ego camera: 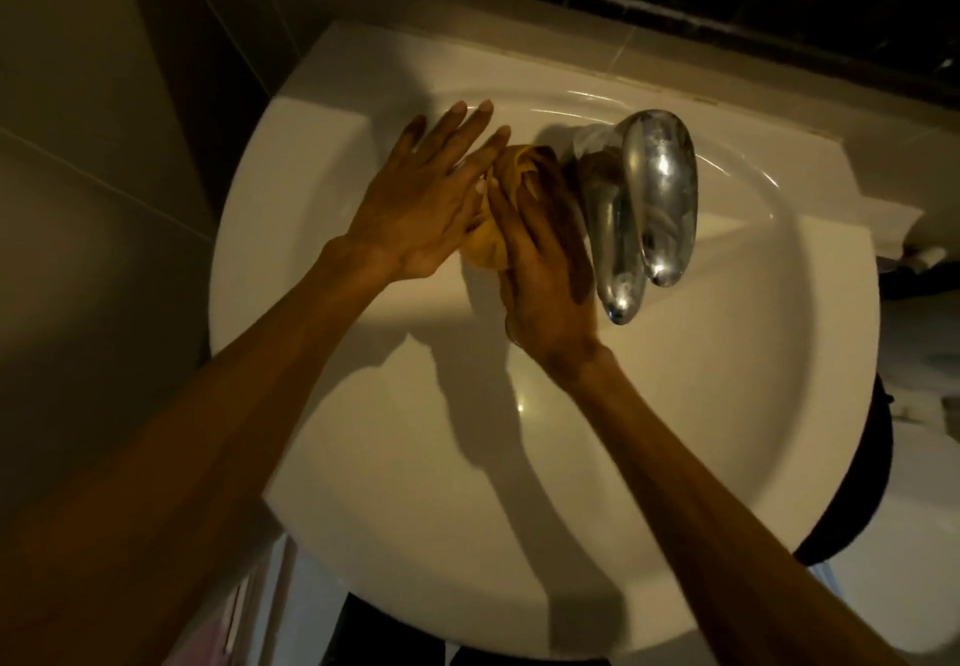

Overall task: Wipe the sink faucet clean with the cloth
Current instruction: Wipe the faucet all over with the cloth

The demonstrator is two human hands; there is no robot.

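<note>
I see the yellow cloth (511, 208) bunched between both palms over the sink's (322, 187) left rim, beside the faucet (644, 203). Left hand (426, 198) flat, right hand (545, 276) cupping it. Soft, light; chrome likely slick

Both hands (545, 276) hide most of the cloth (511, 169).

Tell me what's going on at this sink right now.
A person stands over a round white ceramic sink, pressing a bunched yellow cloth between both bare hands. The left hand lies flat with fingers spread; the right hand covers the cloth beside the shiny chrome faucet. The cloth isn't on the faucet yet.
</note>
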